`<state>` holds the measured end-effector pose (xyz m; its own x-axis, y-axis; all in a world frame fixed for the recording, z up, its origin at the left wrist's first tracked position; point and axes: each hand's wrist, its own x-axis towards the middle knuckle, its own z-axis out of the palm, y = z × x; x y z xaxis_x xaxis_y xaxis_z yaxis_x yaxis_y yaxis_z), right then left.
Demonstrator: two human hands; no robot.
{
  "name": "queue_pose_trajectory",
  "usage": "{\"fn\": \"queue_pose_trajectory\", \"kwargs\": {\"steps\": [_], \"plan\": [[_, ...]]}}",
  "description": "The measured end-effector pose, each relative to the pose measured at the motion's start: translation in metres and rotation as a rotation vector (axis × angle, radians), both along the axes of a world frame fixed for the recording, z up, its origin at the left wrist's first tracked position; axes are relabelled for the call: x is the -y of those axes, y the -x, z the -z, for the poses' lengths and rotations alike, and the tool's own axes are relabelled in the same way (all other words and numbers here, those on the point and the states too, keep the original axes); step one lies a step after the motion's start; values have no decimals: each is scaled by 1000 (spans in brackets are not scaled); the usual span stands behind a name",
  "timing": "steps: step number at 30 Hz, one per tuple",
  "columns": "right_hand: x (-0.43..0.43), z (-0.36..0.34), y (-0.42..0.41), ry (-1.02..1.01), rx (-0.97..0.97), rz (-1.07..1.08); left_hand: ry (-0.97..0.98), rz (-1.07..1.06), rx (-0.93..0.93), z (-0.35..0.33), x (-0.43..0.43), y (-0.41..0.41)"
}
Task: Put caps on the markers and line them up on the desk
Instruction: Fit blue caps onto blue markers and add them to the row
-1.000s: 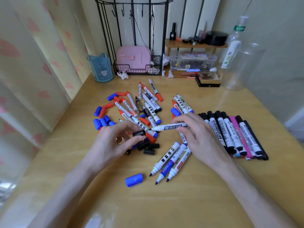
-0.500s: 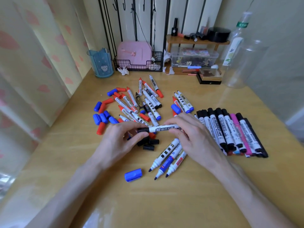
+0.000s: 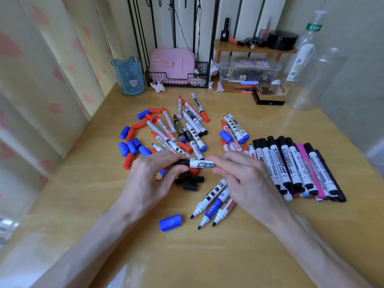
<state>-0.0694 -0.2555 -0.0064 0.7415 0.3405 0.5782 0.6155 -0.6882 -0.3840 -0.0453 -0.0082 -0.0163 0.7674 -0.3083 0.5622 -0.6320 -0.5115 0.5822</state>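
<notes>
The desk point(image 3: 83, 204) carries the whole job, and I judge it well short of half done. At the right of the frame the row of capped markers point(image 3: 291, 167) lies side by side, barrels touching. That part looks finished.

Above the middle of the frame sprawls the pile of uncapped markers point(image 3: 182, 129), tips pointing every way and none lined up. These are the bulk of what is left.

My left hand point(image 3: 149, 179) and right hand point(image 3: 243, 177) meet at centre frame. The right grips the barrel of a white marker point(image 3: 202, 163). The left pinches a black cap point(image 3: 181, 162) at its tip end. I cannot tell whether the cap is pushed fully home.

At centre left lie the loose red and blue caps point(image 3: 131, 146), waiting for matches. Below the right hand, three uncapped markers point(image 3: 214, 204) lie together with tips toward the bottom edge. Just under the held marker sit a few spare black caps point(image 3: 190, 181), and a lone blue cap point(image 3: 170, 222) lies low in the frame. Once this one is capped it must join the row.
</notes>
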Motion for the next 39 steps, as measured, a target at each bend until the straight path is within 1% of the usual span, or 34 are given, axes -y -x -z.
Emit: {"fn": "queue_pose_trajectory", "kwargs": {"steps": [4,7,9,11,13,15,19,23,26,29,32,34,36,39], "plan": [[0,1,-1,-27,-48,6,-50,12,9,-4,-1,-1],[-1,-1,-6,-44,2,42,-50,-9,-30,-8,1,-5],[4,-5,-9,-60,47,74,-24,-41,-100,-9,-4,-7],[18,-10,-13,-77,91,133,-5,-51,-218,-5,-15,-12],[29,-11,-16,-66,80,197,-15,-19,-309,-2,-26,-14],[32,-7,-17,-37,30,229,-84,24,-293,-2,-30,-12],[30,-1,-17,-35,-44,251,-229,196,-210,-4,-29,-5],[29,1,-17,-38,-71,245,-373,234,-213,2,-29,-4],[26,3,-16,-40,-78,242,-361,246,-235,0,-33,-5],[23,3,-15,-27,-84,239,-298,160,-261,-7,-49,-12],[20,4,-13,-7,-101,225,-375,84,-269,-9,-65,-17],[19,5,-13,2,-103,219,-429,86,-292,-5,-69,-20],[17,6,-12,12,-100,214,-430,109,-331,-2,-70,-20],[14,7,-10,17,-98,194,-354,113,-321,-6,-66,-18]]}}
